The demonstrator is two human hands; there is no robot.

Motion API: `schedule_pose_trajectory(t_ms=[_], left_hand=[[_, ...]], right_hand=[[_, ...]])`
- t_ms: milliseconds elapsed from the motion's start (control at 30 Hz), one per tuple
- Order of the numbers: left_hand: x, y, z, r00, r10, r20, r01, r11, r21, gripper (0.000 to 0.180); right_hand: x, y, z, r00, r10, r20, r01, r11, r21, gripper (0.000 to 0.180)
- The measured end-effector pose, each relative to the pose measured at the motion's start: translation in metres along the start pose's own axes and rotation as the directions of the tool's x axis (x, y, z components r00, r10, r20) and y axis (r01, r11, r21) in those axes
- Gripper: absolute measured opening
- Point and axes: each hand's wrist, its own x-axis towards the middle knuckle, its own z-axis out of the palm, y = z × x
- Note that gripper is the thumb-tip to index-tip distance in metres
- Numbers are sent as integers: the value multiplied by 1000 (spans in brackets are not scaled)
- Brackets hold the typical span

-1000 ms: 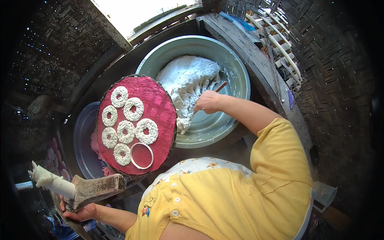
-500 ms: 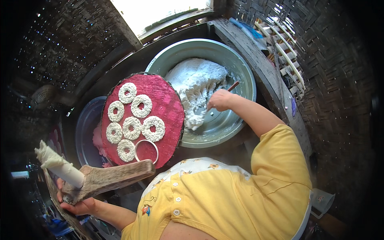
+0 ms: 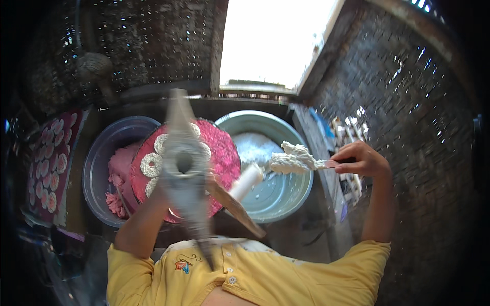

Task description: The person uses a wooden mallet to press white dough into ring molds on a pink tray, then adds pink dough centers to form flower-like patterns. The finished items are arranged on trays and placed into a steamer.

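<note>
Already several white dough rings (image 3: 151, 164) sit on the round pink mat (image 3: 224, 153); right hand (image 3: 363, 159) grips a dough-laden spoon (image 3: 296, 159), left hand (image 3: 176, 191) clasps the grey wooden press (image 3: 185, 163).

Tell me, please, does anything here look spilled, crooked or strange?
Nothing looks spilled. The right hand holds a spoon heaped with white dough over the green basin. The left hand holds up a grey press, which looks blurred.

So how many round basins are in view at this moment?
2. A teal basin with white dough sits centre-right, below the right hand; a blue-grey basin with pink dough sits left, partly under the pink mat. Others may be hidden.
</note>
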Motion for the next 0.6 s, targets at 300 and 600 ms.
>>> schedule_pose_trajectory(t_ms=[300,600], left_hand=[[48,-28,63,893,375,249,-399,405,822,39],[49,-47,55,959,284,19,-129,374,918,55]], right_hand=[[11,-134,-29,964,-264,-17,193,748,-635,26],[19,-170,96,773,-631,65,-24,-131,-991,19]])
